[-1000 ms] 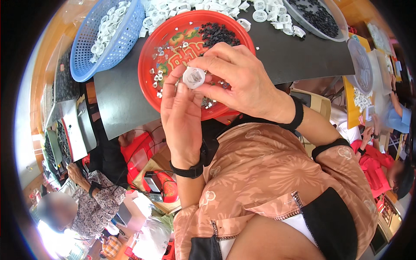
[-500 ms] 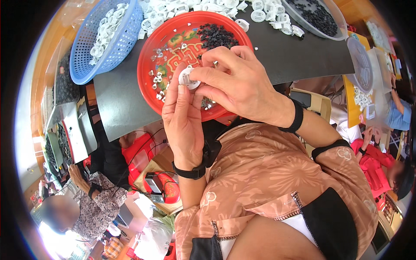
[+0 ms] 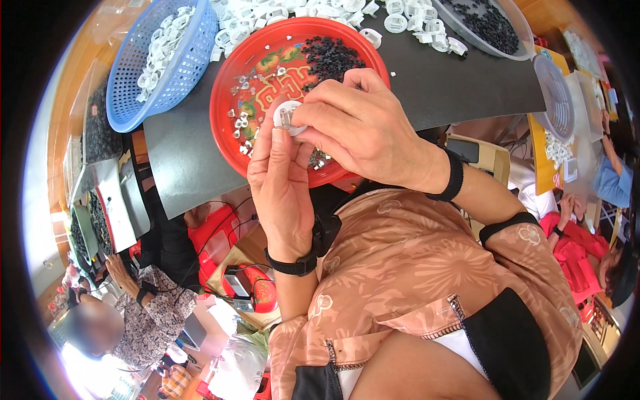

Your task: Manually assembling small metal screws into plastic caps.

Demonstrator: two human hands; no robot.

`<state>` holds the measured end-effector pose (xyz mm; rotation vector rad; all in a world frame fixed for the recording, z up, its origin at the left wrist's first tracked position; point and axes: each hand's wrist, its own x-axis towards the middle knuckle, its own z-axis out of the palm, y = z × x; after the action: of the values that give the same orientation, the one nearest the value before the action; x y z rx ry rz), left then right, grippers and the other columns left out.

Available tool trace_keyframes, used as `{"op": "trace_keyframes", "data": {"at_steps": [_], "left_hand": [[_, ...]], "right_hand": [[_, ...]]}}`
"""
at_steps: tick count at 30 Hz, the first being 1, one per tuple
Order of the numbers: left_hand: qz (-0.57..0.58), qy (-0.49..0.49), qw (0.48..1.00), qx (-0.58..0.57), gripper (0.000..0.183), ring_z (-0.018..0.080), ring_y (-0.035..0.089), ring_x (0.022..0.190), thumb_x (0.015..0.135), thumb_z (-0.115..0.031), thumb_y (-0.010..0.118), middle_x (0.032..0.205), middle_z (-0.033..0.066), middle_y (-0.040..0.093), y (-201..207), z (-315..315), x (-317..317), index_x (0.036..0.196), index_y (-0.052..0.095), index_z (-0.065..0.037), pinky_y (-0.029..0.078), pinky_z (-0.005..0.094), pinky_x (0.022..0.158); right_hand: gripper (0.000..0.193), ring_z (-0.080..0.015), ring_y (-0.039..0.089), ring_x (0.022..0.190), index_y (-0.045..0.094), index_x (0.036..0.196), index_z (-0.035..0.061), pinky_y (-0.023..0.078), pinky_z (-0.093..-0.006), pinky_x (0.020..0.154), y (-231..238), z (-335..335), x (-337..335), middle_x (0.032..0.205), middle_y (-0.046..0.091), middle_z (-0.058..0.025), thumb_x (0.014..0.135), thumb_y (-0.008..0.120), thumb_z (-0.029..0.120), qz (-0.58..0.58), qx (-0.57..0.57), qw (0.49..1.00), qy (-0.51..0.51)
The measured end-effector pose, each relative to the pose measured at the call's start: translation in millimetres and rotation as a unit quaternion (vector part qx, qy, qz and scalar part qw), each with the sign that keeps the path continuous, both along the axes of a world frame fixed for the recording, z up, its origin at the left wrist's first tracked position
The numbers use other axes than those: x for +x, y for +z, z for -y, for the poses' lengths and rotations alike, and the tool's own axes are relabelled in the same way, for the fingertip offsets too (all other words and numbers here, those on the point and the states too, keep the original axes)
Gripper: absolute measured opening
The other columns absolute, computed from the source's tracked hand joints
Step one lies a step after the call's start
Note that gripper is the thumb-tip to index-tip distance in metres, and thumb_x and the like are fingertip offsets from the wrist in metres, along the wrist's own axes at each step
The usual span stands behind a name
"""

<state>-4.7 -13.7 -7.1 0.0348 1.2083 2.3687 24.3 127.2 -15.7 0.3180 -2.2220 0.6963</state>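
Observation:
Between the thumb and fingers of my left hand [image 3: 277, 180] is a round white plastic part [image 3: 287, 115] with a slotted middle. My right hand [image 3: 373, 133] reaches over from the right, its index finger and thumb closed at the part's right edge. Whether those fingertips also pinch a small piece is hidden. Both hands are above a red round tray [image 3: 223, 87] with a painted pattern. On the tray lie a heap of small black pieces [image 3: 333, 59] and scattered small clear and metallic bits [image 3: 241, 121].
A blue mesh basket [image 3: 120, 93] of white parts stands left of the tray. More white parts [image 3: 287, 9] are piled behind it on the dark table [image 3: 467, 87]. At the back right sits a clear tub [image 3: 523, 47] of black pieces. Co-workers [image 3: 153, 307] sit on both sides.
My right hand has shifted very slightly, with its fingers curled differently over the white part. My left hand keeps its hold, almost unmoved.

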Motion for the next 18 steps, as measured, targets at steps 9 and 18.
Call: {"op": "trace_keyframes", "data": {"at_steps": [9, 18], "left_hand": [[-0.011, 0.014, 0.999, 0.031, 0.031, 0.0137, 0.056, 0.103, 0.096, -0.008, 0.047, 0.112, 0.0089, 0.058, 6, -12, 4, 0.126, 0.048, 0.001, 0.046, 0.0283, 0.09], [-0.01, 0.016, 0.999, 0.04, 0.028, 0.0132, 0.057, 0.095, 0.093, -0.007, 0.048, 0.104, 0.0071, 0.059, 8, -11, 1, 0.12, 0.05, 0.001, 0.046, 0.0264, 0.083]], "right_hand": [[0.015, -0.0127, 0.054, 0.069, 0.064, 0.089, 0.008, 0.037, -0.0308, 0.067, -1, 3, 2, 0.08, 0.057, 0.0019, 0.075, 0.068, 0.013, -0.036, 0.026, 0.999, -0.025], [0.004, -0.0121, 0.052, 0.065, 0.061, 0.075, 0.0081, 0.039, -0.0338, 0.069, -3, 6, 2, 0.074, 0.052, 0.0025, 0.075, 0.06, 0.012, -0.102, 0.053, 0.992, -0.05]]}}
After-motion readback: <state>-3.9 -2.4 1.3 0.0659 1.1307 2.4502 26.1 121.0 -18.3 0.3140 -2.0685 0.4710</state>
